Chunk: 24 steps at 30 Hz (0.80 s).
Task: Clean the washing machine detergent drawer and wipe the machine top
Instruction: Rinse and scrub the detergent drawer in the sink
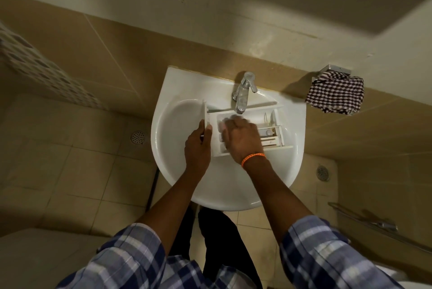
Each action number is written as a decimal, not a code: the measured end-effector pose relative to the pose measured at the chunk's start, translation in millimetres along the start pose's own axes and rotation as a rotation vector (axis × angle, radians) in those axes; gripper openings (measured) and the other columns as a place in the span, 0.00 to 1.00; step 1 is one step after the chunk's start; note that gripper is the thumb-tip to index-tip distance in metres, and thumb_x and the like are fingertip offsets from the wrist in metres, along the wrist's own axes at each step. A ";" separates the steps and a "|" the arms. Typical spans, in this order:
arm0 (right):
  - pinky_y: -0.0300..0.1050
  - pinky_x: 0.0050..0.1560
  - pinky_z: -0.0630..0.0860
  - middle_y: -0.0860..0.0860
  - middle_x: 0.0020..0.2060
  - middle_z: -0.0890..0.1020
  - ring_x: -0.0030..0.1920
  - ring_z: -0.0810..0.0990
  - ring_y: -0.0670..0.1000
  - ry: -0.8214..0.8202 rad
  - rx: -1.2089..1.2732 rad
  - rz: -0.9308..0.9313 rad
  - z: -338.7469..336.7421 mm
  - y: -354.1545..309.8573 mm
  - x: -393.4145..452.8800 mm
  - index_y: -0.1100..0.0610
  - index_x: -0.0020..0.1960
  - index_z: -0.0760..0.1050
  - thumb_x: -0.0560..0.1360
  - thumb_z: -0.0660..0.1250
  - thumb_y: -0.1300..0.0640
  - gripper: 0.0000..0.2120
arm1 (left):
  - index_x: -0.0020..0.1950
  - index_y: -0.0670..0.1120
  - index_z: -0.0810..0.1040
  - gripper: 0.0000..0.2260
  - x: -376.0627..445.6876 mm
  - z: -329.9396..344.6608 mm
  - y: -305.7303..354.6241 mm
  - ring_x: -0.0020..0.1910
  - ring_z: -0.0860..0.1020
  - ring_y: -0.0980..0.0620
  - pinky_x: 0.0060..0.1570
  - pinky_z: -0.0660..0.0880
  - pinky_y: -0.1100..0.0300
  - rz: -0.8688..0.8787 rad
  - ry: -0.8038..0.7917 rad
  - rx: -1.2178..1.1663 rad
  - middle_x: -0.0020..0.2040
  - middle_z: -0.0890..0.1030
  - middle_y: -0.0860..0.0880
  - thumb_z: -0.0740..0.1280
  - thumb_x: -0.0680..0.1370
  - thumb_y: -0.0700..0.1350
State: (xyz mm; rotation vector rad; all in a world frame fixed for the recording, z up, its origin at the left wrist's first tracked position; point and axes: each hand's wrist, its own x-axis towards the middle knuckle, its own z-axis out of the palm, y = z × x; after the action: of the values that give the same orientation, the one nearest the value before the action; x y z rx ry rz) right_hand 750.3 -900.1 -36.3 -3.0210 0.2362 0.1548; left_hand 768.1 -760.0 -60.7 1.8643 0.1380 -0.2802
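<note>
Halfway at best, I'd say: the detergent drawer (268,129) sits in the sink (177,167) under the tap (243,94). Left hand (198,146) grip pinches its front panel; right hand (240,139) rubs inside, grip blurry, can't tell. Machine top's nowhere visible.

Left hand (198,143) grips with curled fingers, thumb on top. Right hand (240,140) palm down, fingertips blurred.
</note>
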 end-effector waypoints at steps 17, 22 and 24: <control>0.57 0.57 0.74 0.60 0.56 0.82 0.56 0.79 0.61 0.060 -0.097 0.091 -10.8 0.7 10.8 0.59 0.62 0.79 0.87 0.52 0.46 0.22 | 0.45 0.47 0.80 0.15 2.9 -10.6 -3.3 0.33 0.78 0.60 0.44 0.77 0.57 0.021 0.016 -0.024 0.33 0.76 0.57 0.62 0.88 0.51; 0.56 0.63 0.74 0.59 0.64 0.79 0.63 0.77 0.59 -0.039 0.063 -0.193 0.0 -17.3 10.0 0.58 0.64 0.78 0.87 0.56 0.47 0.19 | 0.55 0.43 0.84 0.17 5.7 -15.3 -8.1 0.40 0.82 0.55 0.49 0.81 0.54 0.034 0.047 0.014 0.38 0.82 0.53 0.60 0.88 0.52; 0.55 0.60 0.73 0.56 0.59 0.81 0.59 0.78 0.58 -0.015 0.047 -0.279 -4.9 -3.8 6.5 0.55 0.59 0.81 0.87 0.57 0.48 0.16 | 0.58 0.44 0.84 0.16 4.7 -18.5 -8.7 0.42 0.83 0.56 0.49 0.82 0.57 0.041 0.054 0.016 0.40 0.83 0.53 0.61 0.88 0.52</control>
State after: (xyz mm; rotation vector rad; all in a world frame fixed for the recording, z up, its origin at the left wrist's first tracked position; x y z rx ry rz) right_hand 757.7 -897.9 -31.8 -2.9642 -0.1799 0.1444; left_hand 772.9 -739.9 -64.7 1.8889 0.1344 -0.2031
